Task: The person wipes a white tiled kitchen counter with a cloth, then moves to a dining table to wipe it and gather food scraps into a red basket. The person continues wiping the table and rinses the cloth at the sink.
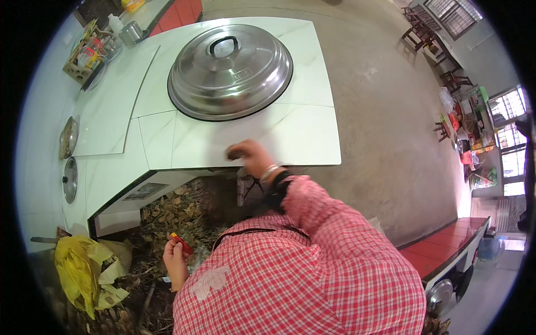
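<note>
Low on the left, my left hand [176, 260] grips a red lighter [181, 243] above dry leaves and twigs [182, 205]. My right hand [251, 155], blurred, reaches over the front edge of the white marble-patterned tiled stove top [293, 138]. A small dark object [235, 155] is in its fingers; blur hides what it is. Beyond that hand, a large domed steel wok lid [230, 75] with a black-edged handle sits on the stove top. Under the front edge, a dark area [224, 190] is partly hidden by my right arm.
Yellow plastic bags [77, 272] lie left of my left hand. A steel pot lid [70, 180] and a covered dish [68, 138] stand along the left wall. A crate of bottles and packets [90, 56] is at the far left. Red-tiled counter [444, 247] stands at right.
</note>
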Motion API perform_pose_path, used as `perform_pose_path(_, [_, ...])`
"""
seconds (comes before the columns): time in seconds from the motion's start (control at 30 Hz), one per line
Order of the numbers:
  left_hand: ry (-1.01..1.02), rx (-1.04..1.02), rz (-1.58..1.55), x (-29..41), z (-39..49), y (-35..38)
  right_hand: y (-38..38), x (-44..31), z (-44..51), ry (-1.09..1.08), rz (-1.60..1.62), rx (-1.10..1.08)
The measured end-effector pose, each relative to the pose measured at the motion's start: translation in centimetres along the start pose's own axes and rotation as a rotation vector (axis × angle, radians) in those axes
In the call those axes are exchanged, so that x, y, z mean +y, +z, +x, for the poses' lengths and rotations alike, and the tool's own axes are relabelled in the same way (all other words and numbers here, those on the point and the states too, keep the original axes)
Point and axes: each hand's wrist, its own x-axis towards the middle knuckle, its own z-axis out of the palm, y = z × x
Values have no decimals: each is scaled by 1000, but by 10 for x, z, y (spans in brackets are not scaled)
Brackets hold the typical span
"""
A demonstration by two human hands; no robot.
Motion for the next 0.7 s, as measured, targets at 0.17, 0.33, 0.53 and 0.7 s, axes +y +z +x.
perform_pose_path(0.17, [-28, -40, -1, -8, -1, 20, -179, 41, -46, 151, -298, 447])
perform_pose_path(0.33, [3, -101, 166, 24, -1, 75, -210, 74, -34, -14, -597, 370])
perform_pose_path(0.53, [98, -466, 402, 92, 34, 223, -46, 61, -29, -110, -419, -95])
perform_pose_path(0.7, [354, -880, 727, 61, 48, 386, 4, 54, -67, 219, 890, -226])
